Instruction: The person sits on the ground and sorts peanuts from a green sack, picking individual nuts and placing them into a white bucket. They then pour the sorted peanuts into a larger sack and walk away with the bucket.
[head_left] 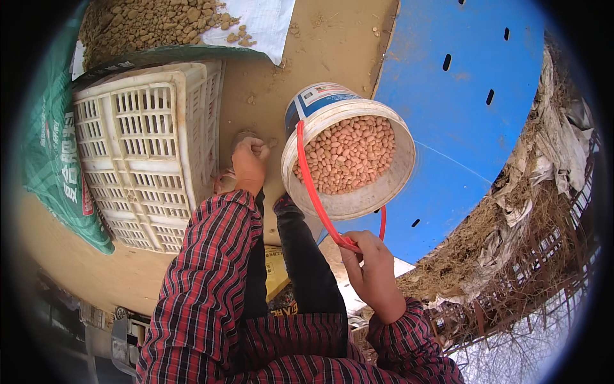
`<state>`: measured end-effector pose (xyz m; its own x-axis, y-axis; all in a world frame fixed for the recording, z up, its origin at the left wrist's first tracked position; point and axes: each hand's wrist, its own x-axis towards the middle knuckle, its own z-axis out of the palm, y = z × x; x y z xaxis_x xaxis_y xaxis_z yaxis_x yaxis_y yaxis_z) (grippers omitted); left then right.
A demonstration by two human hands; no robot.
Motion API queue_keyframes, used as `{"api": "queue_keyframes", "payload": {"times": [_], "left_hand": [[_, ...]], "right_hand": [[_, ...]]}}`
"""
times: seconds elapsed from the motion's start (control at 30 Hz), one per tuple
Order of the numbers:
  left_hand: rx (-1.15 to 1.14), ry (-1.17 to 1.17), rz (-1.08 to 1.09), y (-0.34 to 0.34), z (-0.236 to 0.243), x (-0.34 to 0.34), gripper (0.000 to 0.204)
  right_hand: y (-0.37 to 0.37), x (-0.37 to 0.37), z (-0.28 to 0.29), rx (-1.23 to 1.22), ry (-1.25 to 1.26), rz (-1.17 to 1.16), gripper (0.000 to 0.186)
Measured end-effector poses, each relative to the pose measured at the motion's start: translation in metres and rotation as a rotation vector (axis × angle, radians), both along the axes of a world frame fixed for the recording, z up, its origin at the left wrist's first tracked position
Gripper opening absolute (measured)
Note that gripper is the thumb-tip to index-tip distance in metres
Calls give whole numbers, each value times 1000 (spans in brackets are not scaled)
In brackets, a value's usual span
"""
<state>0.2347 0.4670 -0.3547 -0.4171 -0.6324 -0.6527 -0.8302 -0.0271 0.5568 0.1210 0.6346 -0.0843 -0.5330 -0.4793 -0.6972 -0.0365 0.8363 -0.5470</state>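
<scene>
A white bucket [400,185] with a blue printed side tilts toward me, its mouth facing my body. Inside lie many shelled pinkish peanuts [348,153]. My right hand [372,272] is closed round the bucket's red handle [314,192], below the rim. To the left of the bucket, my left hand [249,161] is closed with its fingers curled in. Whatever it may hold is hidden. It is apart from the bucket, close to the right side of a white slatted plastic crate [131,169].
A green woven sack [48,153] drapes behind the crate. Brown clods [153,22] lie on white sheeting [268,25] at the far left. A blue slotted panel [467,115] spans the right, bordered by dry roots and torn plastic [505,230]. Yellow packaging [276,272] shows between my legs.
</scene>
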Motion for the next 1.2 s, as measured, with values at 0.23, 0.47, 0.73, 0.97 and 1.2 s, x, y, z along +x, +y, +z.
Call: {"api": "queue_keyframes", "payload": {"times": [0.23, 0.47, 0.73, 0.97, 1.2], "left_hand": [[341, 280, 310, 49, 202, 9, 24], [210, 129, -202, -17, 297, 155, 14], [51, -669, -448, -72, 411, 403, 21], [48, -730, -129, -29, 465, 510, 16], [94, -151, 100, -106, 465, 451, 25]], "right_hand": [[14, -2, -2, 193, -44, 50, 27], [27, 8, 2, 177, 43, -58, 35], [79, 42, 79, 160, -8, -212, 32], [95, 106, 138, 89, -132, -481, 31], [96, 157, 217, -21, -133, -682, 31]]}}
